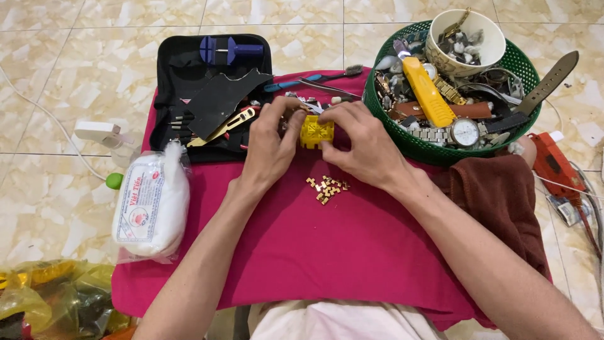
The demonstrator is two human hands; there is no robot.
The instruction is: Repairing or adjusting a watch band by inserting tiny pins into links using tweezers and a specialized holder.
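You are in the middle of fine work on a small yellow block-shaped holder (316, 131), which sits on the pink cloth (327, 252) that covers your surface, just in front of the open black tool case (189, 75). Your left hand (270, 141) is curled against the left side of the yellow holder, with the fingers bent and touching it, so this hand seems to steady it more than to lift it. Your right hand (365, 141) is closed over its right side and top, the fingertips pinched together there; whether they hold a small pin or part I cannot tell, because the fingers hide it. A small heap of gold links (326, 186) lies loose on the cloth just below the holder, between your two wrists. To the right stands the green basket (402, 141) full of watches and straps, with a yellow tool (428, 93) across it and a white bowl (494, 53) of parts on top. On the left lies a white packet (151, 204). In my judgement the step in hand is the seating of a small piece in the holder. The next move asks for a steady left hand and a very light, exact touch from the right one, so that the loose links are not scattered.
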